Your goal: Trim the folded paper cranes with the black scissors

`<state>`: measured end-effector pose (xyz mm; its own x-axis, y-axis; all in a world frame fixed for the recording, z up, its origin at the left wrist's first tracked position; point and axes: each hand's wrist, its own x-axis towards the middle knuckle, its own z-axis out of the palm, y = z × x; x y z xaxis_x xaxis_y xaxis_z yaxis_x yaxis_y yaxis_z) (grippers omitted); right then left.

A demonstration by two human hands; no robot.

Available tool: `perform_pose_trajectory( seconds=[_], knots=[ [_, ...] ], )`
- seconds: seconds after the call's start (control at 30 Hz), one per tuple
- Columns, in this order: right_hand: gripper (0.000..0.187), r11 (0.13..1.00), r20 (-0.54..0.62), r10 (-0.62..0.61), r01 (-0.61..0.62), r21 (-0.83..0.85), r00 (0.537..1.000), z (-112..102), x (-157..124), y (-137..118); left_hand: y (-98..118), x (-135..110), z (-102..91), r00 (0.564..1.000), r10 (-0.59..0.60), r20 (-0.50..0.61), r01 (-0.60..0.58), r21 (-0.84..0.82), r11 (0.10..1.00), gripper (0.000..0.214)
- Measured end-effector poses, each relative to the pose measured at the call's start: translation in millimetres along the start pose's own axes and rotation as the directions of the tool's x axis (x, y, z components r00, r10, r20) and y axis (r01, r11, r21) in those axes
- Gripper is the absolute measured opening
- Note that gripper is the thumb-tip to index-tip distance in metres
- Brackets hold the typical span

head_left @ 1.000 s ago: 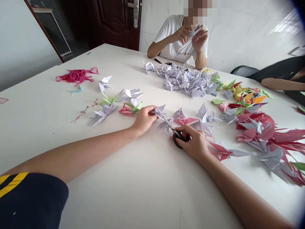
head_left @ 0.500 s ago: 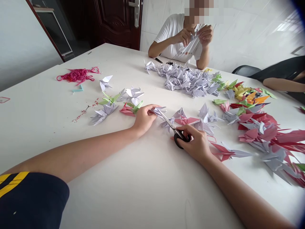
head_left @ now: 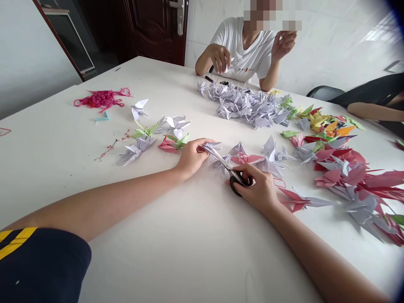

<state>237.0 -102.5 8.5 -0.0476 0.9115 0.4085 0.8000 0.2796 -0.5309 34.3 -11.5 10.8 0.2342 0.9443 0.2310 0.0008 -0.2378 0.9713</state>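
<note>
A pale lilac paper crane (head_left: 212, 146) is pinched in the fingers of my left hand (head_left: 193, 158), just above the table. My right hand (head_left: 260, 185) grips a pair of scissors (head_left: 240, 181) by its black handles. The metal blades point up and left, and their tips reach the crane at my left fingers. Whether the paper lies between the blades is too small to tell. Right behind the scissors sit more folded cranes, among them a pink one (head_left: 248, 159) and a lilac one (head_left: 238, 149). A red and green crane (head_left: 173, 144) lies left of my left hand.
A heap of lilac cranes (head_left: 249, 103) lies before a person in a white shirt (head_left: 236, 46) across the white table (head_left: 176, 252). Coloured cranes (head_left: 353, 168) spread along the right side. Tangled pink thread (head_left: 102, 99) rests at the left. Another person's arm (head_left: 372, 111) shows at right.
My hands, the crane and the scissors have barely moved. Across the table, the person's hands have drawn apart, one lowered to the left and the other raised to the right, with a thin line between.
</note>
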Motion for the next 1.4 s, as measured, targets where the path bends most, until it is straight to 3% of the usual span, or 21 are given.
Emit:
perform_pose_trajectory(
  seconds=[1.4],
  knots=[
    [0.022, 1.0, 0.042, -0.003, 0.002, 0.011, 0.999, 0.6, 0.1, 4.8, -0.9, -0.1, -0.6, 0.999, -0.036, -0.009, 0.036, -0.009, 0.999, 0.035]
  ],
)
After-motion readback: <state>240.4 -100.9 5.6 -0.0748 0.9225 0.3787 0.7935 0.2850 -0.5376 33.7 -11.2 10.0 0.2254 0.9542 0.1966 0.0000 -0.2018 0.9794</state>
